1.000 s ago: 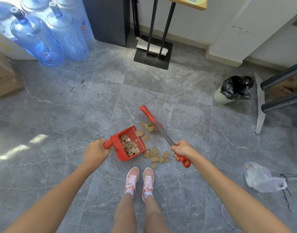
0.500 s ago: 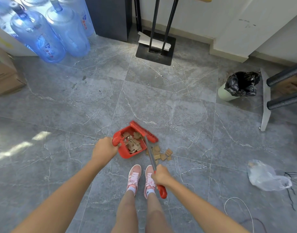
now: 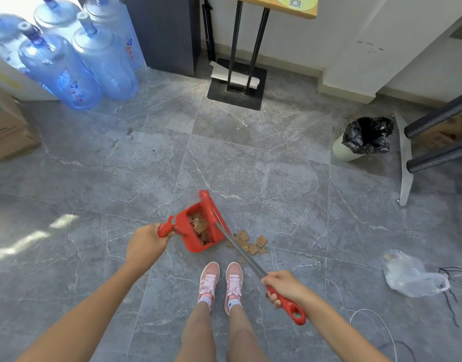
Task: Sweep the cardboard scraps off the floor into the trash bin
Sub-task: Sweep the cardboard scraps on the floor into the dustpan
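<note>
My left hand [image 3: 146,244] grips the handle of a red dustpan [image 3: 192,240] that rests on the grey floor just ahead of my feet, with several cardboard scraps inside it. My right hand [image 3: 283,286] holds the red grip of a small broom [image 3: 240,250]; its metal shaft runs up-left and its red head lies across the dustpan's mouth. Several loose cardboard scraps [image 3: 250,244] lie on the floor right of the pan, beside the shaft. The trash bin [image 3: 342,150], pale with a black liner, stands at the far right.
Blue water jugs [image 3: 75,66] and a cardboard box [image 3: 5,129] stand at the far left. A stand with a black base [image 3: 236,96] is straight ahead. A chair leg [image 3: 405,165] is right of the bin. A clear plastic bag [image 3: 410,275] and cables lie at the right.
The broom head has swept left from the floor onto the dustpan's mouth, pushing scraps in. My right hand has swung back out to the right. The dustpan has tilted up slightly.
</note>
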`<state>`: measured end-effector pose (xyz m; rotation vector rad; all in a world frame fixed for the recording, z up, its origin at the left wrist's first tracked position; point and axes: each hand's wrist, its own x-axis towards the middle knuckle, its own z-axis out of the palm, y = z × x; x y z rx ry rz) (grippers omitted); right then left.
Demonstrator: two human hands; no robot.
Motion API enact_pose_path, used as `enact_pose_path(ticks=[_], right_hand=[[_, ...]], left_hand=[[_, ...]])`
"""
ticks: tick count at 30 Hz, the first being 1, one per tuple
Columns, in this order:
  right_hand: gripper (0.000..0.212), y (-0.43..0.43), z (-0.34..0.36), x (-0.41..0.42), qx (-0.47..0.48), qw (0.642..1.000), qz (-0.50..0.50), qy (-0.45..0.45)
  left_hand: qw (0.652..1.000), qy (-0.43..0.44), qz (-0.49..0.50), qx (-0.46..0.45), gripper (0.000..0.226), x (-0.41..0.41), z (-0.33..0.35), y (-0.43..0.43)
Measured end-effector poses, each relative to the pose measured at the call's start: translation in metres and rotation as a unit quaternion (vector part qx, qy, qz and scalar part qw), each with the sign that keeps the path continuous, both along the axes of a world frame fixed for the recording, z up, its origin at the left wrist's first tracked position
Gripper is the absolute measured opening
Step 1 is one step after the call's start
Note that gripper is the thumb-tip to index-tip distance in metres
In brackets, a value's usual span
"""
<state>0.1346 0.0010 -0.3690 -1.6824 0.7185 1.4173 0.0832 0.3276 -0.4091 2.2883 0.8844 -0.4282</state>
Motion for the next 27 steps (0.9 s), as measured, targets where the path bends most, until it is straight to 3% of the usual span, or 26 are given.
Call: enact_pose_path(ticks=[11,17,27], right_hand=[[0.017,-0.065,0.020,0.056,0.033,0.963,-0.263,0.052],[0.021,-0.090,0.014,0.049,-0.030,0.972,-0.232,0.022],[0.024,-0.109,0.004,-0.001,-0.149,0.975,-0.158,-0.057]], left_hand=[[0.996,-0.013,-0.090,0.015,0.027,0.007,0.019,0.028],[0.982,0.002,-0.181,0.044,0.037,0.023,0.029,0.043],[0.956,0.029,-0.285,0.064,0.025,0.049,0.025,0.016]])
